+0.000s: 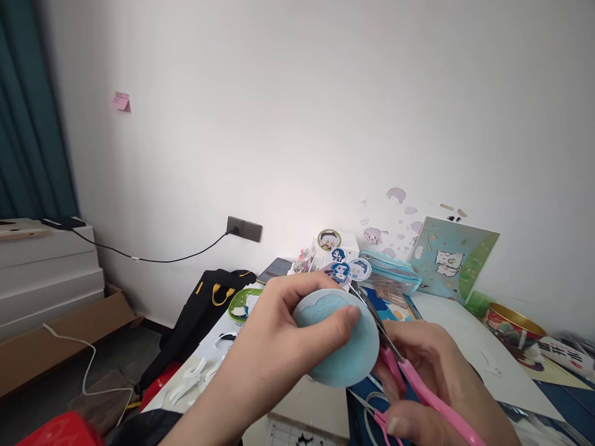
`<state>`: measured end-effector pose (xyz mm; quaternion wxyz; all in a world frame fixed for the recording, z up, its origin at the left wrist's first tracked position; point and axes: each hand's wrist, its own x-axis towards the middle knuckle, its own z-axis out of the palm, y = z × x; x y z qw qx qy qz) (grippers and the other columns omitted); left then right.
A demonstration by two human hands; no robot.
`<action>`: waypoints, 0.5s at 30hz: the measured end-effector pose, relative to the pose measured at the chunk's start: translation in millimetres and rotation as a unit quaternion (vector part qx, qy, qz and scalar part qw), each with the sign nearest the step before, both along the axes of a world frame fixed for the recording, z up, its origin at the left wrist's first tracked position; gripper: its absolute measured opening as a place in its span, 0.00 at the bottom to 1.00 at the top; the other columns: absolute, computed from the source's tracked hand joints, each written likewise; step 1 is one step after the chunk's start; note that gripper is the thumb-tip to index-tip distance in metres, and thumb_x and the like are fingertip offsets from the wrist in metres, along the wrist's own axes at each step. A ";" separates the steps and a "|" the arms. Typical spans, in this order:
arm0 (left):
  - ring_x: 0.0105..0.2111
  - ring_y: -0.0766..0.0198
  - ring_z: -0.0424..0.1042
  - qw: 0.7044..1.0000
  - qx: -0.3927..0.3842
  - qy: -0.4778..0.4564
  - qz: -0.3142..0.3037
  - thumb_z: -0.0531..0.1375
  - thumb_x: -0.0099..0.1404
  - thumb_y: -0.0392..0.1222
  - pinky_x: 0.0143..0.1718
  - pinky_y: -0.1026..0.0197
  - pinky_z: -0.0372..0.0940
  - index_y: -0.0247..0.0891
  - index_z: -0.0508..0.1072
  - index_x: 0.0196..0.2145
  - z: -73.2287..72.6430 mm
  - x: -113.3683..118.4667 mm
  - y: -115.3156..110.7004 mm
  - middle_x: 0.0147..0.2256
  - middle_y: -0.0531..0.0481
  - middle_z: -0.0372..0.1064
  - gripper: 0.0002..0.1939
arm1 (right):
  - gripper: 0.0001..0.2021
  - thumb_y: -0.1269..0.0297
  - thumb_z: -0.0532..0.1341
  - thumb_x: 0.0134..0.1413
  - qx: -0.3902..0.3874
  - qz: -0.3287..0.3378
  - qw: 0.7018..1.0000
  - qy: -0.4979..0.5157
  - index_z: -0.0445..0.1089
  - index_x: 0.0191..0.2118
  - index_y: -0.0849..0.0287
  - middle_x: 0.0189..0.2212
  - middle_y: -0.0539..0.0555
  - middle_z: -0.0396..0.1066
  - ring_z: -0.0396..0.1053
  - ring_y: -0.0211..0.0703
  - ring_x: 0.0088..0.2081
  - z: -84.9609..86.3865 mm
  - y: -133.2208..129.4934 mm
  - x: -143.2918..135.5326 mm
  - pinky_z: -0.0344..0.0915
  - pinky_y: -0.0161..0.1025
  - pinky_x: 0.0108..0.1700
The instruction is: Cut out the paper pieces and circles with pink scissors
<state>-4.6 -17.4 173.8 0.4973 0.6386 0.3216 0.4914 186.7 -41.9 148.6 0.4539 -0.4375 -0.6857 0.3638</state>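
Observation:
My left hand pinches a round light-blue paper disc with a pale rim, its thumb lying across the face. A pair of pink-handled scissors is in my right hand, with fingers around the handles. The scissor blades lie along the disc's right edge; whether they touch the paper I cannot tell. Below the disc, a second pair of pink scissors rests on the desk, partly hidden by my right hand. White paper scraps lie left of my left wrist.
Round cartoon stickers stand at the back by a blue zip pouch. An illustrated board leans on the wall, left of a round tin. A black bag is beside the desk, and a cable runs to the wall socket.

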 end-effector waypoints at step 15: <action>0.24 0.64 0.67 0.999 0.006 0.036 -0.031 0.62 0.57 0.43 0.22 0.66 0.57 0.38 0.66 0.22 8.4 -3.9 -3.6 0.23 0.52 0.70 0.10 | 0.13 0.58 0.71 0.34 -0.029 0.026 0.998 -0.052 0.71 0.26 0.59 0.21 0.49 0.63 0.63 0.43 0.23 2.5 2.5 9.0 0.64 0.38 0.25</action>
